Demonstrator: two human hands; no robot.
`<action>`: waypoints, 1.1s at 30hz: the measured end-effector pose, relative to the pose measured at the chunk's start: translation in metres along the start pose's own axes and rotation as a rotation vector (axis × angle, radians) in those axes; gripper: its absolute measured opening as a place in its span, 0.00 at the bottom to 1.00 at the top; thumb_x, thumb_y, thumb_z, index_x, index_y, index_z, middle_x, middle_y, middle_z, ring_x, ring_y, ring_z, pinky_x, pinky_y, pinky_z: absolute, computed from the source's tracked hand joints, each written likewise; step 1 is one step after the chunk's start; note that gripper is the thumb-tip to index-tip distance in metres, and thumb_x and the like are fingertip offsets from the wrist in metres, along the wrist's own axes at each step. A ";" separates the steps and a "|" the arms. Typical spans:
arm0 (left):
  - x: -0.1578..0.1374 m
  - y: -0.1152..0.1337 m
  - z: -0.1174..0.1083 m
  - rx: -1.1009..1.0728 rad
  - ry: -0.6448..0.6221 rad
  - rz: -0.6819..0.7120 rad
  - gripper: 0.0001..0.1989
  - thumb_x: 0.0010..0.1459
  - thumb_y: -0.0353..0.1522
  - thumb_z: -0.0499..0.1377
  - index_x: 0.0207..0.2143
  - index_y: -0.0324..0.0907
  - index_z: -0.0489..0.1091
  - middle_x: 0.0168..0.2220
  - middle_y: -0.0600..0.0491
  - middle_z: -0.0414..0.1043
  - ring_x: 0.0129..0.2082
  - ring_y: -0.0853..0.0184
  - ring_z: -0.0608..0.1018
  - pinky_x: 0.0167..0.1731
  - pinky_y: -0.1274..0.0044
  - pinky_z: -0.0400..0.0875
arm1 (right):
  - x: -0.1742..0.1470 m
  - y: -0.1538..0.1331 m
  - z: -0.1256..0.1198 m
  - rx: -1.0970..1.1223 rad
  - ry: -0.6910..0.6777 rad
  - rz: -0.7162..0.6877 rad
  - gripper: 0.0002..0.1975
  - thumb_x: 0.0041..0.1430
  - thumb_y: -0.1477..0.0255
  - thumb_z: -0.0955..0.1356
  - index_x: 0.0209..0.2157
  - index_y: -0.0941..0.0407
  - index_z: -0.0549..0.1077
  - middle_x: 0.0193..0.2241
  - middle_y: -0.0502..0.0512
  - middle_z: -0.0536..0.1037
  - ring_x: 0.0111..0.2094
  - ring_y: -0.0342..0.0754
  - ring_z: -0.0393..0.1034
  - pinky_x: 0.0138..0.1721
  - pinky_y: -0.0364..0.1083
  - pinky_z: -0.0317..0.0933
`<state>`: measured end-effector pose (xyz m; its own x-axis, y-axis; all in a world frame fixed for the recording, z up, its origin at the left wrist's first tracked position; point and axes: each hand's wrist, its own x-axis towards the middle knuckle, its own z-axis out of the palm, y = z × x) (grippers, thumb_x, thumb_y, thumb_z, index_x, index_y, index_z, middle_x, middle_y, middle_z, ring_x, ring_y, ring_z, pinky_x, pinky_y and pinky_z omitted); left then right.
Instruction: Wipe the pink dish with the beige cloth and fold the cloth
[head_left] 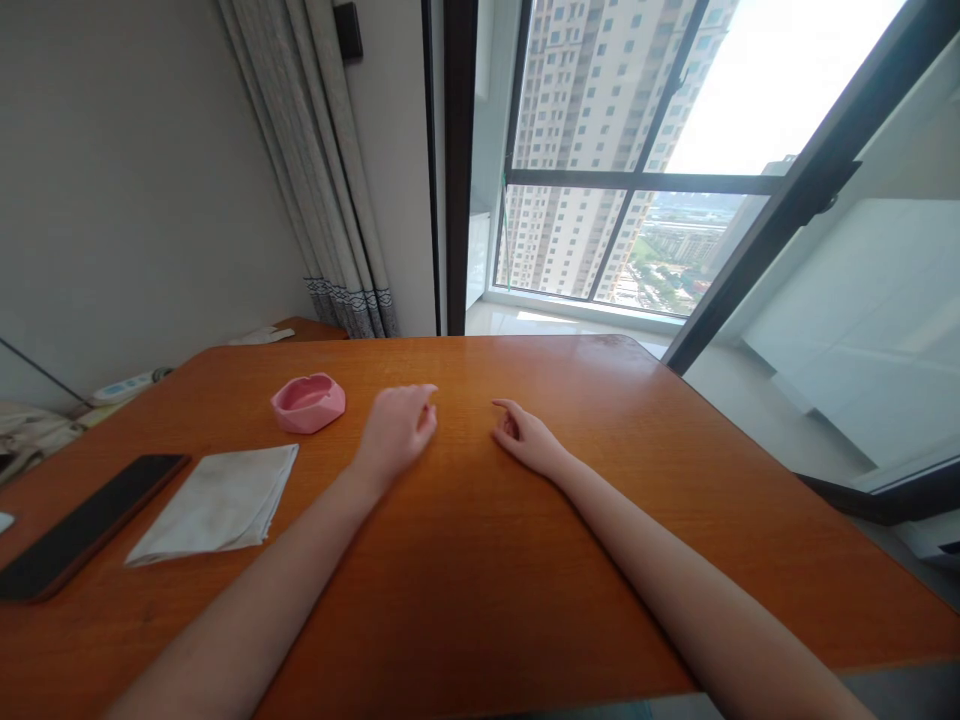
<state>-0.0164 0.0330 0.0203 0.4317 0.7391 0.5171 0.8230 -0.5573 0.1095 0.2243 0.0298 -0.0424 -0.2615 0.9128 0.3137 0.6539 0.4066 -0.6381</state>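
Note:
Over the middle of the wooden table (465, 580), my left hand (397, 428) has its thumb and forefinger apart and nothing visible between them. Its outline is slightly blurred. My right hand (527, 437) rests low at the tabletop a short way to the right, forefinger stretched toward the left hand and the other fingers curled, with no object in it. A pink faceted ashtray (308, 403) sits left of my left hand, not touching it. Nearer to me lies a folded whitish cloth (217, 503), to the left of my left forearm.
A long black slab with a brown edge (86, 520) lies at the table's left. Beyond the left edge are a white power strip (124, 388) and some fabric (34, 440). A grey curtain (322, 170) hangs behind, and a dark-framed glass door (757, 210) stands at the right.

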 end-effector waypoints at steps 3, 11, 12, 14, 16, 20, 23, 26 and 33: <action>-0.010 -0.048 -0.024 0.241 0.096 -0.331 0.23 0.57 0.36 0.50 0.53 0.37 0.59 0.43 0.42 0.69 0.45 0.54 0.70 0.46 0.63 0.61 | 0.003 0.005 0.000 0.019 0.035 0.043 0.22 0.56 0.72 0.61 0.54 0.57 0.59 0.29 0.49 0.70 0.28 0.43 0.65 0.34 0.44 0.59; -0.053 -0.148 -0.005 0.352 -0.079 -0.488 0.26 0.53 0.42 0.52 0.48 0.33 0.65 0.52 0.35 0.63 0.55 0.46 0.61 0.49 0.62 0.62 | 0.003 0.001 0.002 -0.065 0.013 0.019 0.21 0.55 0.75 0.61 0.52 0.56 0.62 0.28 0.49 0.71 0.30 0.44 0.65 0.36 0.44 0.59; -0.054 -0.152 -0.002 0.337 -0.087 -0.468 0.24 0.53 0.42 0.53 0.47 0.33 0.66 0.51 0.36 0.64 0.55 0.48 0.62 0.49 0.63 0.62 | 0.003 0.001 0.002 -0.065 0.013 0.020 0.20 0.55 0.74 0.61 0.51 0.56 0.63 0.28 0.49 0.71 0.30 0.44 0.65 0.36 0.44 0.59; -0.050 -0.153 0.001 0.297 -0.083 -0.437 0.22 0.53 0.40 0.53 0.46 0.34 0.66 0.48 0.38 0.67 0.52 0.51 0.65 0.51 0.65 0.61 | 0.004 0.003 0.002 -0.065 0.013 0.024 0.18 0.55 0.74 0.61 0.49 0.56 0.65 0.28 0.49 0.71 0.30 0.44 0.65 0.36 0.44 0.59; -0.043 -0.142 0.000 0.244 -0.068 -0.404 0.21 0.54 0.38 0.53 0.46 0.34 0.67 0.45 0.41 0.69 0.49 0.53 0.67 0.52 0.65 0.60 | 0.005 0.004 0.004 -0.050 0.021 0.040 0.18 0.56 0.73 0.61 0.49 0.55 0.65 0.28 0.48 0.70 0.29 0.44 0.65 0.36 0.44 0.59; -0.027 -0.085 -0.001 0.101 -0.039 -0.246 0.16 0.54 0.37 0.54 0.43 0.37 0.67 0.45 0.44 0.69 0.49 0.55 0.67 0.51 0.65 0.60 | 0.007 0.009 0.008 0.091 0.067 0.070 0.25 0.57 0.68 0.62 0.56 0.56 0.56 0.31 0.49 0.70 0.29 0.43 0.65 0.36 0.45 0.61; -0.016 -0.028 0.007 -0.026 -0.080 -0.073 0.11 0.55 0.36 0.55 0.37 0.39 0.67 0.42 0.45 0.68 0.45 0.58 0.68 0.47 0.65 0.63 | 0.008 0.013 0.009 0.223 0.125 0.065 0.27 0.58 0.64 0.62 0.58 0.56 0.54 0.36 0.53 0.70 0.33 0.44 0.66 0.39 0.46 0.62; -0.007 0.017 0.019 -0.096 -0.142 0.042 0.06 0.55 0.34 0.56 0.34 0.40 0.65 0.39 0.47 0.68 0.42 0.60 0.68 0.45 0.67 0.64 | 0.008 0.014 0.008 0.278 0.159 0.063 0.24 0.59 0.62 0.60 0.56 0.56 0.58 0.42 0.56 0.70 0.39 0.45 0.66 0.43 0.46 0.62; 0.006 0.053 0.038 -0.143 -0.178 0.123 0.06 0.55 0.34 0.57 0.34 0.40 0.64 0.40 0.48 0.67 0.41 0.61 0.67 0.44 0.67 0.63 | 0.009 0.011 0.001 0.256 0.179 0.025 0.19 0.60 0.60 0.60 0.44 0.57 0.71 0.43 0.59 0.73 0.45 0.49 0.66 0.49 0.49 0.58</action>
<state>0.0435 0.0226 -0.0035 0.5942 0.7102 0.3776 0.7053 -0.6857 0.1800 0.2287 0.0429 -0.0470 -0.1033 0.9105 0.4004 0.4524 0.4016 -0.7963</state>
